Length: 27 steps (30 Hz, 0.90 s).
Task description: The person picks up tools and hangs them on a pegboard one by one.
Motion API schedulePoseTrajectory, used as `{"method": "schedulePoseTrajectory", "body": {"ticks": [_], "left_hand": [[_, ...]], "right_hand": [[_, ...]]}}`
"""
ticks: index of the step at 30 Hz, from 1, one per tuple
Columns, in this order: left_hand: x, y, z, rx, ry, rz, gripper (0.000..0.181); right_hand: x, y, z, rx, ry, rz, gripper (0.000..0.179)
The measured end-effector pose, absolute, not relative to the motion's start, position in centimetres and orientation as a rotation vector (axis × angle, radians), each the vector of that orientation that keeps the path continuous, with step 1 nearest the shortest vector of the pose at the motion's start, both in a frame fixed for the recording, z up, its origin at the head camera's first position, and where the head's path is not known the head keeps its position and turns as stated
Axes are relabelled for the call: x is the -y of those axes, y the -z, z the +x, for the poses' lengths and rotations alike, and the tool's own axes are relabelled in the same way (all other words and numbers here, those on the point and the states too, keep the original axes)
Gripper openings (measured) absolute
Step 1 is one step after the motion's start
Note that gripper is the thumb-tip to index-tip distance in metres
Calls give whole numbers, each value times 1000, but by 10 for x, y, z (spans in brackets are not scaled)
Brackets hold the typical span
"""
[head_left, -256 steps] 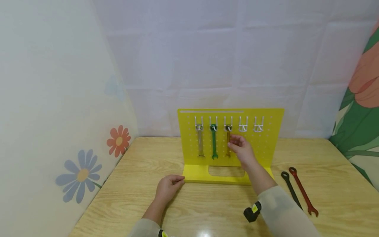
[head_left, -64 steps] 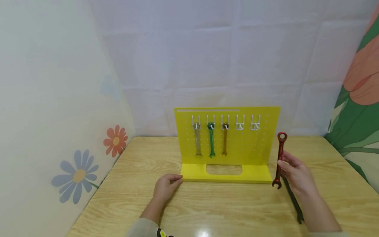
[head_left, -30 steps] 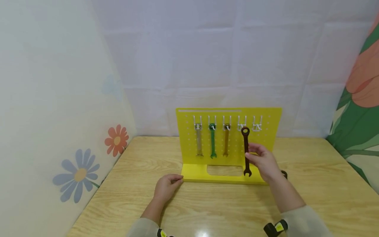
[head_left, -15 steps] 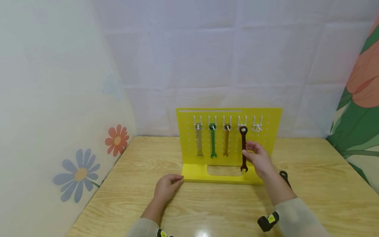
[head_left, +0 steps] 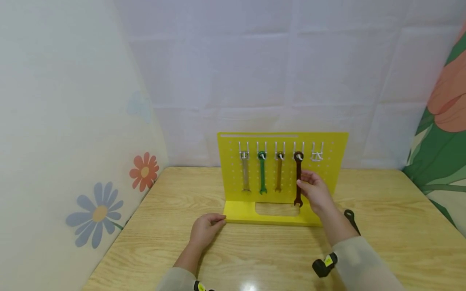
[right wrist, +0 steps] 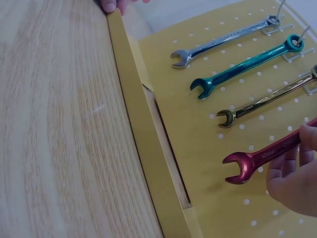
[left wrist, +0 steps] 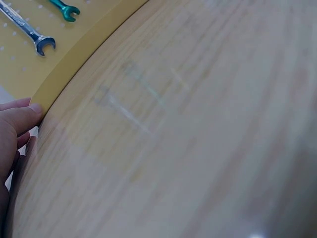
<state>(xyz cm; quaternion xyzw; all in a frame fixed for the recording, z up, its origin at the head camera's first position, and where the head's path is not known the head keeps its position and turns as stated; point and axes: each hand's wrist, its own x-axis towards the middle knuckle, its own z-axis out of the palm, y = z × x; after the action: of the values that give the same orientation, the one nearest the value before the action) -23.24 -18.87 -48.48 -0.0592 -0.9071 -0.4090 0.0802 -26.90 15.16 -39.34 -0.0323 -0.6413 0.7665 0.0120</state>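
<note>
My right hand (head_left: 316, 193) pinches the shaft of a red combination wrench (head_left: 298, 173) between thumb and fingers. It stands upright before the yellow pegboard (head_left: 336, 141), ring end at the fourth hook and a hook tip showing through the ring. In the right wrist view, the open jaw of this wrench (right wrist: 242, 166) points away from the hand, apart from the board. Thumb and fingers of my left hand (head_left: 204, 231) pinch the front left corner of the pegboard's base. From the first three hooks hang a silver wrench (head_left: 245, 173), a green wrench (head_left: 262, 173) and a gold wrench (head_left: 279, 173).
The fifth hook (head_left: 317, 156), at the right, carries no wrench. A black wrench (head_left: 350, 218) lies on the wooden table (head_left: 269, 254) right of the base, partly hidden behind my right forearm. A white cloth backdrop (head_left: 255, 81) hangs behind.
My right hand lifted the red wrench from the table's right side, carried it left to the pegboard, and brought its ring onto the fourth hook. The left hand stays at the base corner.
</note>
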Motion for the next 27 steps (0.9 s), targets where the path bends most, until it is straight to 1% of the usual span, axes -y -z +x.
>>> {"method": "schedulePoseTrajectory", "body": {"ticks": [13,21,27], "left_hand": [[189,486,-233,2708,1208,-188,13],[188,485,-233,2707,1216,-180,13],[188,485,-233,2709,1211,-182,13]], "right_hand": [[-147,394,-276,1966,-2341,-139,29],[-146,393,-274,2040,-2276,-150,42],[-148,395,-274,2055,-2263,-130,48]]}}
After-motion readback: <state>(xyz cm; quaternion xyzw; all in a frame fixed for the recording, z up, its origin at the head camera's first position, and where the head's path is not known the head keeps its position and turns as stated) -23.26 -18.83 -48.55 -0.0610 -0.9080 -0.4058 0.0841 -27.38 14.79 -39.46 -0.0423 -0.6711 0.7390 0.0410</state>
